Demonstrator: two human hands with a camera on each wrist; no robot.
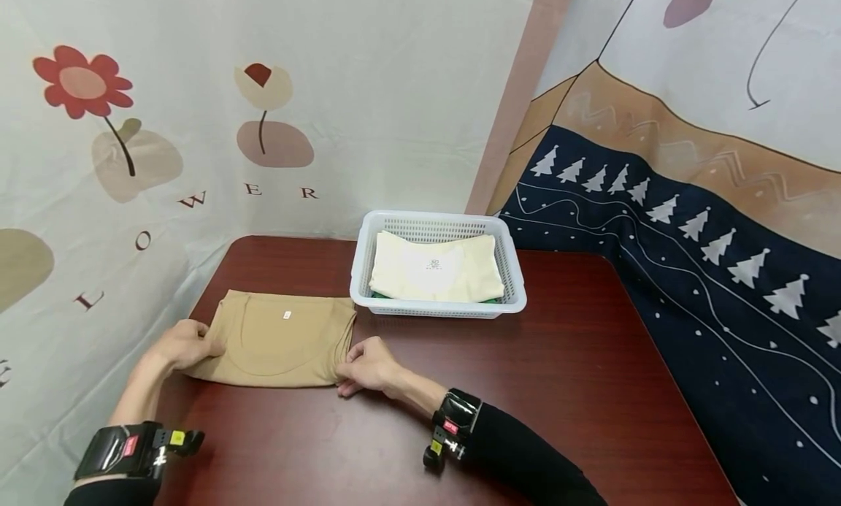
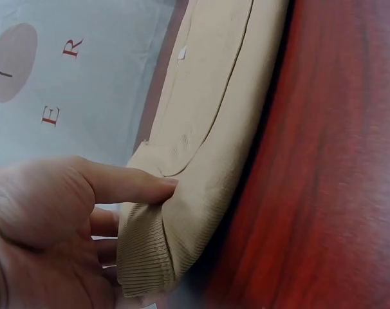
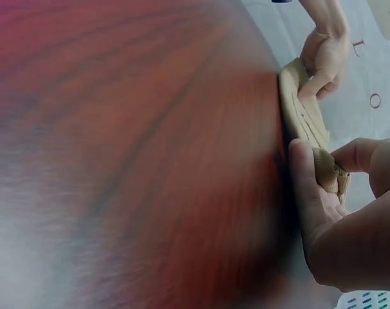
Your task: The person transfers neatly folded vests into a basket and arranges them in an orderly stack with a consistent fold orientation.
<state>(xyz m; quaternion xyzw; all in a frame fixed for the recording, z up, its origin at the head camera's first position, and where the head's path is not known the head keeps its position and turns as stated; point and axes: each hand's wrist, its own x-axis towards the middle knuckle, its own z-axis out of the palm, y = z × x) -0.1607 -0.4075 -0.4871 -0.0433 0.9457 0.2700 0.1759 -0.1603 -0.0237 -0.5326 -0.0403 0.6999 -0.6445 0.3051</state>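
Note:
A tan shirt [image 1: 289, 345], folded into a flat rectangle, lies at the table's left side with its curved neckline and a small white label uppermost. My left hand [image 1: 186, 344] grips its left end. In the left wrist view, that thumb presses on top beside a ribbed edge [image 2: 143, 254], and the other fingers are partly hidden behind the cloth. At the shirt's right end, my right hand [image 1: 371, 367] pinches the layered folds near the front corner. The right wrist view shows the thumb and fingers on either side of the bunched cloth [image 3: 327, 170].
Behind and right of the shirt stands a white plastic basket [image 1: 436, 310], holding a folded cream garment [image 1: 436, 266] with something green under it. The shirt's back right corner nearly meets the basket. Printed curtains hang behind the reddish-brown table [image 1: 558, 389].

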